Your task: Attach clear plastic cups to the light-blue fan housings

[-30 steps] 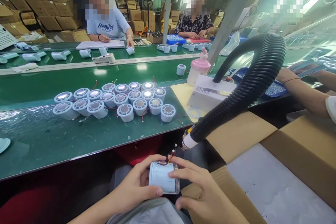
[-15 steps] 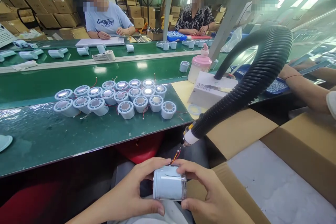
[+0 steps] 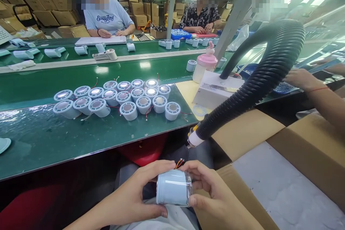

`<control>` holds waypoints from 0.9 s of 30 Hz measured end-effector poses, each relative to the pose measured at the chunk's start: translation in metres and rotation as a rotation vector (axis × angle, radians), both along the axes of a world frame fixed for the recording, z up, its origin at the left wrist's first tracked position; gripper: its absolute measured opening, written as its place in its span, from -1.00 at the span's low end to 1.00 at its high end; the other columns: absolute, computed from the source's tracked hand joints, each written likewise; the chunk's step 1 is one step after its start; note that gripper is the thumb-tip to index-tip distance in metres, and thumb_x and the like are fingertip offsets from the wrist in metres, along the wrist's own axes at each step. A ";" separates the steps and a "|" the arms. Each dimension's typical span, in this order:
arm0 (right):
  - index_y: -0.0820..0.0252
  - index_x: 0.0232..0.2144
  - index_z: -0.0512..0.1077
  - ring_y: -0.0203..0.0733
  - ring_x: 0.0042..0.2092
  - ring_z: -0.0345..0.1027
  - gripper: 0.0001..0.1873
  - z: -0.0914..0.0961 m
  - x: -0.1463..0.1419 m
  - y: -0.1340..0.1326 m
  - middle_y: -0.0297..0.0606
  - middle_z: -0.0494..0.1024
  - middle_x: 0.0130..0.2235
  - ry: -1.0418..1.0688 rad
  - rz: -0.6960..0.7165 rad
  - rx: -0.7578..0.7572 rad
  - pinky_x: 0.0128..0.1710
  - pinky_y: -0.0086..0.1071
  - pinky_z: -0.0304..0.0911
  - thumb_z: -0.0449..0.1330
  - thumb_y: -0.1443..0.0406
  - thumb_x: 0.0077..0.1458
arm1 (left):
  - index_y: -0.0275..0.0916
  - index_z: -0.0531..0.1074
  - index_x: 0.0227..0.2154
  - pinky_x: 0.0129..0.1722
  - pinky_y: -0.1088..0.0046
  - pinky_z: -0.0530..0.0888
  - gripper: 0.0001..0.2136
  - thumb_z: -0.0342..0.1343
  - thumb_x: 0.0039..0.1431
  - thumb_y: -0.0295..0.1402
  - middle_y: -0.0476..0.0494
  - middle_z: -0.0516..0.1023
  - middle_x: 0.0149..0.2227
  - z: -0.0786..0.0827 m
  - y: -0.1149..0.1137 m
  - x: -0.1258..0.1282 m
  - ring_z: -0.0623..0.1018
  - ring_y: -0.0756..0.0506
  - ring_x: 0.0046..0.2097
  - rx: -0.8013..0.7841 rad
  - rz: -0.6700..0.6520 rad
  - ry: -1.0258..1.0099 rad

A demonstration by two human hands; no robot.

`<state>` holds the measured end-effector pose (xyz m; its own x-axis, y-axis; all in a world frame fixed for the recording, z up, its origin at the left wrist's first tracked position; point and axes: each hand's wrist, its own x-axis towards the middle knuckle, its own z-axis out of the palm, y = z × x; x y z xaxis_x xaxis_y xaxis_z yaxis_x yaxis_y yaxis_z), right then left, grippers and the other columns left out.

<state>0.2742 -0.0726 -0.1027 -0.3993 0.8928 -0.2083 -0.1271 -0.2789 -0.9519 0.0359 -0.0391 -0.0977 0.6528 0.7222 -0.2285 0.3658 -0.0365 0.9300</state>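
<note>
A light-blue cylindrical housing (image 3: 173, 188) with a clear plastic end on its right lies sideways between my two hands, above my lap. My left hand (image 3: 140, 192) grips its left end, thumb below and fingers above. On the right, my right hand (image 3: 212, 190) holds the clear end between thumb and fingers. Thin red, orange and dark wires (image 3: 179, 163) stick up behind the housing, between my fingertips. Just beyond them hangs the white-collared nozzle (image 3: 194, 139) of a black corrugated hose (image 3: 258, 90), apart from the housing.
Several similar light-blue round parts (image 3: 129, 110) with wires stand on the green bench (image 3: 81, 143). An open cardboard box (image 3: 258, 201) lies at my right. A pink-lidded bottle (image 3: 205, 65) stands behind a white block (image 3: 218, 88). Co-workers sit across the conveyor (image 3: 121, 70) and at right.
The housing has turned slightly in my hands, and its wires lean lower. My right index finger has shifted off its top. At right, a co-worker's hand has moved.
</note>
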 end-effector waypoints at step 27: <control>0.24 -0.31 0.23 -0.32 -0.66 0.36 -0.30 -0.016 -0.020 -0.003 -0.26 0.50 -0.56 0.257 0.029 -0.562 -0.75 -0.64 0.18 0.14 -0.28 -0.12 | 0.15 0.23 0.14 0.24 0.03 0.22 -0.35 0.33 -0.01 -0.36 -0.13 0.21 0.27 -0.009 0.000 -0.003 0.21 -0.29 0.29 0.083 -0.126 -0.171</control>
